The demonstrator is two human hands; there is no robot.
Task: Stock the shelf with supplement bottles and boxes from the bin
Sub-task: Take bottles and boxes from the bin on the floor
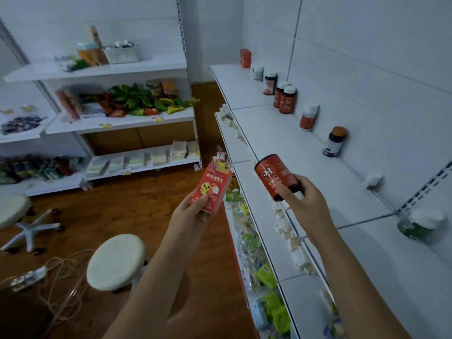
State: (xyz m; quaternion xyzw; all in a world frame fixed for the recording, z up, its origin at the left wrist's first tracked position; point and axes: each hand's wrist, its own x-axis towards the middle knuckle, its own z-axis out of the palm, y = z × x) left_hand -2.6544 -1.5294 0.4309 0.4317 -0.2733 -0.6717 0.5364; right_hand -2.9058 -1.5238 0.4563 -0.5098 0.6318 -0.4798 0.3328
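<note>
My left hand (193, 211) grips a red box (212, 188) with a yellow cartoon chick on its front, held upright over the aisle. My right hand (305, 199) holds a red bottle (275, 176) upside down by its dark cap end, just above the front edge of the white top shelf (281, 133). Along the shelf's back wall stand a red box (245, 58), several red bottles (287, 99), one red bottle with a white cap (308, 117) and a purple bottle (333, 141). A green jar (419, 223) lies near the right. No bin is in view.
Lower shelves below the white top shelf hold packets and green items (266, 275). Two round stools (115, 260) (12, 209) and a power strip with cables (31, 277) sit on the wooden floor. A white rack (127, 118) with snacks stands across the aisle.
</note>
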